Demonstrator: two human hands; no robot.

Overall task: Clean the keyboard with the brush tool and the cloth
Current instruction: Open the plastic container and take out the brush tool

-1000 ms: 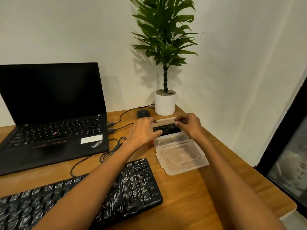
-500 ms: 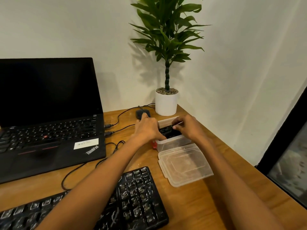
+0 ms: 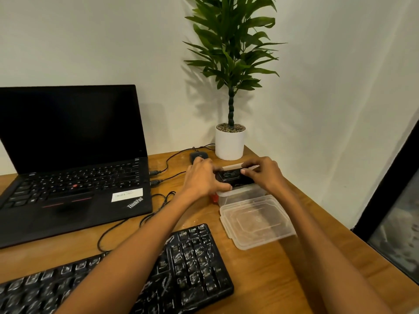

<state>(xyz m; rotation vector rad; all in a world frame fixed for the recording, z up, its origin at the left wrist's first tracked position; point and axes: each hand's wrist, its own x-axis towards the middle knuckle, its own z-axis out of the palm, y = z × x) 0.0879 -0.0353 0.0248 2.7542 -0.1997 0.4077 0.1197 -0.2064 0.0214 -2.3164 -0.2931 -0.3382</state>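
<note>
Over the clear plastic box (image 3: 240, 197) at the wooden desk's (image 3: 272, 279) far-right end, left hand (image 3: 201, 180) & right hand (image 3: 263, 175) each grip one end of a small black oblong tool (image 3: 235, 179), fingers (image 3: 248, 165) curled on it, prob. to lift it out level; white-smeared black keyboard (image 3: 192, 264) lies near-left, untouched.
</note>
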